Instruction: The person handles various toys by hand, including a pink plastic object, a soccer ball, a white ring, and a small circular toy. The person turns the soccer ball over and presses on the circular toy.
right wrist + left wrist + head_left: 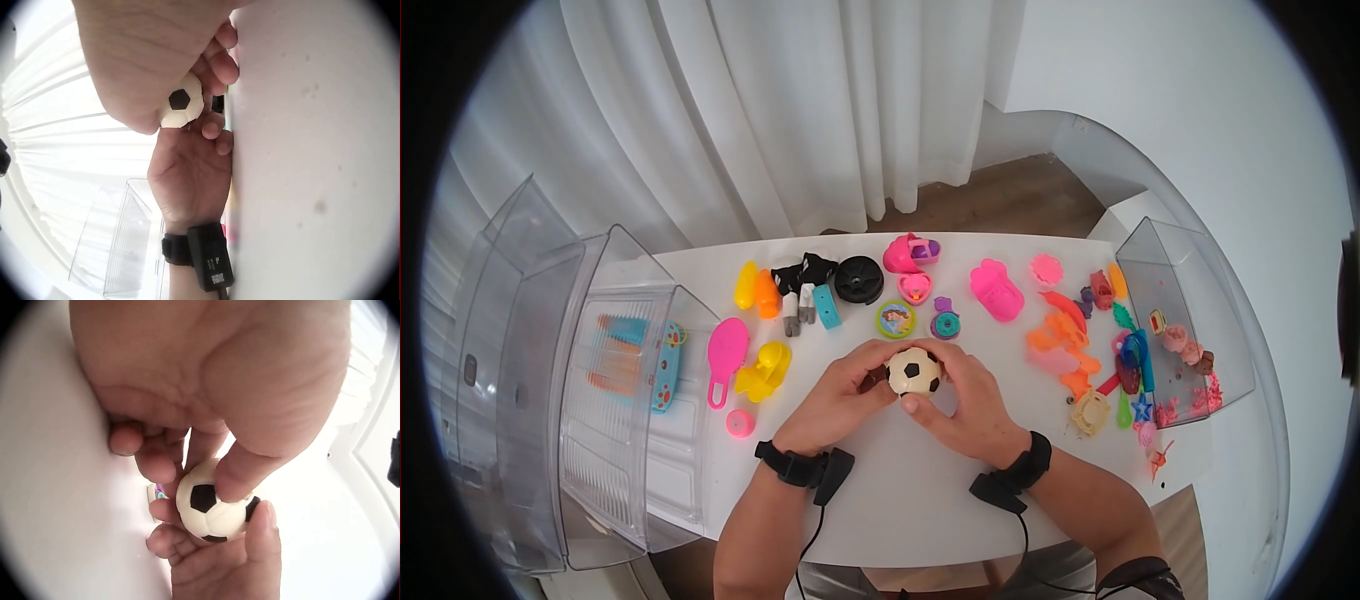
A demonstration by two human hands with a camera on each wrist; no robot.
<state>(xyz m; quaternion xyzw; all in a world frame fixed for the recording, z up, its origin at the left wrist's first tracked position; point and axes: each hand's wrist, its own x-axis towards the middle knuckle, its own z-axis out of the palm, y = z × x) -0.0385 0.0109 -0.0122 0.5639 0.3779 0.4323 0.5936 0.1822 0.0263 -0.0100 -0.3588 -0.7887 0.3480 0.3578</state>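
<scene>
Both hands hold a small cream toy soccer ball (914, 372) with black patches, close over the white table at its middle. My left hand (847, 393) grips its left side, thumb and fingers curled around it. From the other side my right hand (967, 402) holds it, thumb on the near face and fingers over the far side. In the left wrist view the ball (215, 503) sits between both hands' thumbs and fingers. Just beyond the hands lie a round green-rimmed toy (895, 319) and a teal and purple toy (945, 324).
On the left lie a pink paddle-shaped toy (727, 350), a yellow toy (765, 370) and a clear bin (615, 400). A black round piece (859, 280) and a pink toy (997, 290) lie farther back. Several colourful toys and another clear bin (1230, 345) are on the right.
</scene>
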